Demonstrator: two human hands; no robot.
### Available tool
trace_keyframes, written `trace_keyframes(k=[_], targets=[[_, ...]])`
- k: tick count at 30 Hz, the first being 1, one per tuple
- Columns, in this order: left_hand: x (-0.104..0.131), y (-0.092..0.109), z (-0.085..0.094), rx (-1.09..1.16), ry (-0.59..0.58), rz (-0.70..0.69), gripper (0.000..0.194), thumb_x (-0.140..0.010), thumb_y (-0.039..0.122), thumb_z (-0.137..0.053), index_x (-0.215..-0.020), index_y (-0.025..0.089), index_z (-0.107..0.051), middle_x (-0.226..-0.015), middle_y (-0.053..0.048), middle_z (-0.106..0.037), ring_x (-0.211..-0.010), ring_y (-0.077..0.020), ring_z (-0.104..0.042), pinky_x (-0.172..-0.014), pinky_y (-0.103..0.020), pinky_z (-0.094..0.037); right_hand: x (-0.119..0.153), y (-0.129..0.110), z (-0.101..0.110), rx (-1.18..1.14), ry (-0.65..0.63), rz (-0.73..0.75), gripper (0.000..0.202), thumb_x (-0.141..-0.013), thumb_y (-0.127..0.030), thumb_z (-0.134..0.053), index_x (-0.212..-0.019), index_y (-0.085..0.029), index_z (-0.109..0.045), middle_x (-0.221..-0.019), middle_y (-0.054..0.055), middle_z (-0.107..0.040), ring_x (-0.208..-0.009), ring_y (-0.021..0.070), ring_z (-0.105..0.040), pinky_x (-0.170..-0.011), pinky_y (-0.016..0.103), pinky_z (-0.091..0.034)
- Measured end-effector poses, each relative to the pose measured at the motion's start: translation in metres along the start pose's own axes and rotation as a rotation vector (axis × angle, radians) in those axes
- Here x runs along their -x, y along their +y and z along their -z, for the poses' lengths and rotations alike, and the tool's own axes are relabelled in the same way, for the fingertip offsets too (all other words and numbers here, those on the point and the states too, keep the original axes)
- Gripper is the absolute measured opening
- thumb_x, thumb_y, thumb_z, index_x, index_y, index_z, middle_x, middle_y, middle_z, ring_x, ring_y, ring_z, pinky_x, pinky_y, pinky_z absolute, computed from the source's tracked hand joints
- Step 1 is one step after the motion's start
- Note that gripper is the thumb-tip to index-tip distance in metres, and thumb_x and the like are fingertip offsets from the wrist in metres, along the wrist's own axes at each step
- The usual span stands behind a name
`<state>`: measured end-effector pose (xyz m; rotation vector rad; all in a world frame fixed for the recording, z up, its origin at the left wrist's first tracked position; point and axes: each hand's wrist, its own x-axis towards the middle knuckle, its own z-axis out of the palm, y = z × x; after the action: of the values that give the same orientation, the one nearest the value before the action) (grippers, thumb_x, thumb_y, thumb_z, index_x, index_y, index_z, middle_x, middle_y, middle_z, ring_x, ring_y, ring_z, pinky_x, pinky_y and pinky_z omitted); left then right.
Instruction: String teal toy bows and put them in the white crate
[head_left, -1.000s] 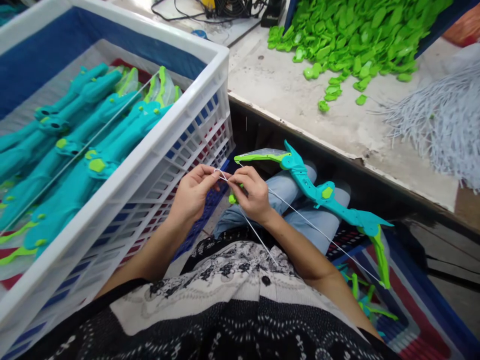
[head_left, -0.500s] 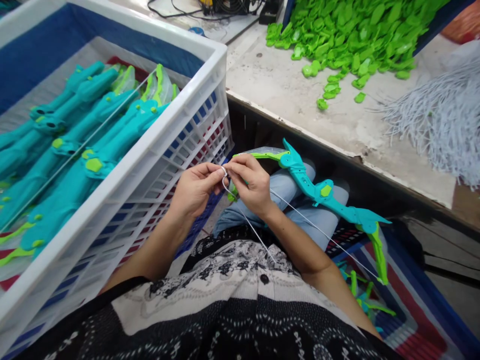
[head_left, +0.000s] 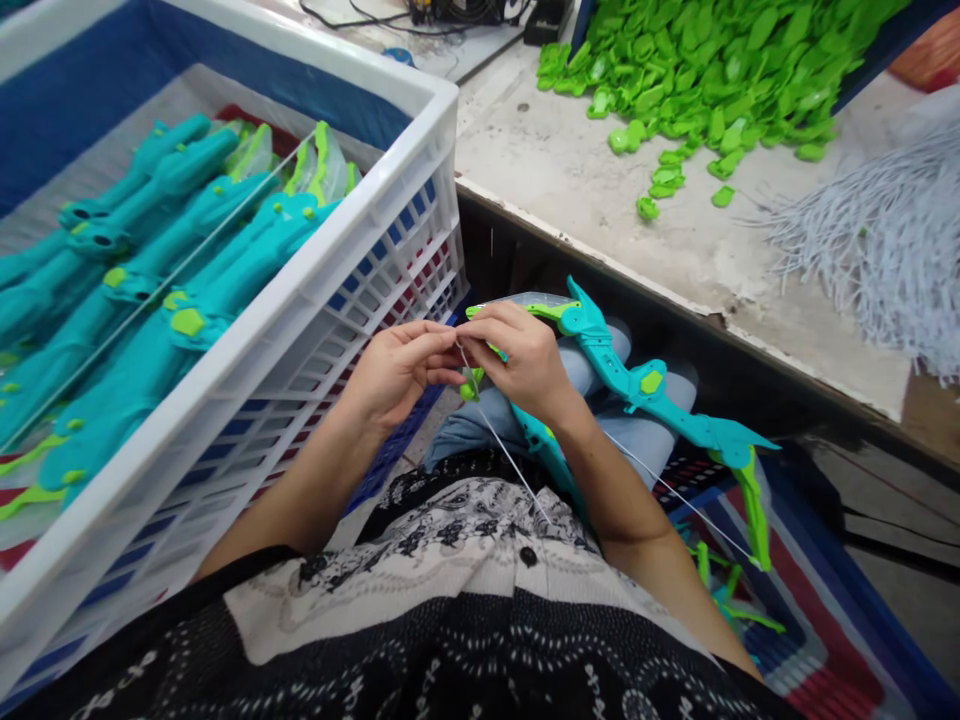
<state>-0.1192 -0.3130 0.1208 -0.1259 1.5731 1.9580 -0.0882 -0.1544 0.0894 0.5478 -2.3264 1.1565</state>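
Note:
A teal and green toy bow [head_left: 607, 360] rests across my knees, its far limb tip behind my right hand. My left hand [head_left: 401, 375] pinches a white string [head_left: 502, 445] between thumb and forefinger, the other fingers loosely curled. Close against it, my right hand [head_left: 525, 360] is also closed on the string, fingertips meeting the left ones. From the fingers one length runs down to my shirt. Another stretch of string [head_left: 682, 497] reaches the bow's right tip. Part of a second teal piece [head_left: 544, 440] shows below my right forearm.
On my left stands a white crate [head_left: 420, 150] holding several teal bows [head_left: 187, 290]. The worktable [head_left: 525, 150] ahead bears a heap of green plastic parts [head_left: 697, 80] and a bundle of white strings [head_left: 885, 240]. At lower right is a blue and red crate [head_left: 840, 600] with more bow parts.
The string loop around my left fingertips is no longer visible. My right hand has shifted slightly right and turned, and a teal piece now shows beneath that forearm.

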Motion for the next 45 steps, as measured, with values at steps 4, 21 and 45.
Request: trace_keyframes(k=[4,21,45], targets=[[0.003,-0.004,0.001,-0.037,-0.021,-0.015,0.02,-0.059,0.017,-0.077,-0.076,0.011,-0.069,-0.067,-0.004,-0.066,-0.057,-0.0135,-0.062,-0.052,-0.023,-0.053,0.002,-0.005,0.003,0.035,-0.048,-0.014,0.018,-0.092,-0.022,-0.046,-0.082,-0.018,-0.061,-0.083,0.004,-0.06,-0.084,0.0158,-0.055,-0.077,0.03,-0.045],[0.018,-0.043,0.041,-0.415,0.144,-0.147,0.02,-0.069,0.036,-0.074,-0.07,0.017,-0.071,-0.084,-0.006,-0.067,-0.075,-0.016,-0.06,-0.062,-0.023,-0.049,0.058,0.003,-0.028,0.017,-0.157,-0.303,0.018,-0.093,-0.028,-0.047,-0.085,-0.017,-0.059,-0.082,0.005,-0.061,-0.079,0.0154,-0.055,-0.075,0.029,-0.045],[0.006,-0.003,0.067,-0.528,-0.504,0.356,0.033,-0.078,0.048,-0.068,-0.069,0.018,-0.057,-0.049,-0.001,-0.052,-0.033,-0.0067,-0.039,-0.03,-0.017,-0.025,0.094,-0.017,-0.004,-0.346,0.225,-0.759,0.049,-0.091,-0.049,-0.046,-0.128,-0.017,-0.051,-0.111,0.011,-0.064,-0.102,0.0219,-0.061,-0.082,0.036,-0.054]])
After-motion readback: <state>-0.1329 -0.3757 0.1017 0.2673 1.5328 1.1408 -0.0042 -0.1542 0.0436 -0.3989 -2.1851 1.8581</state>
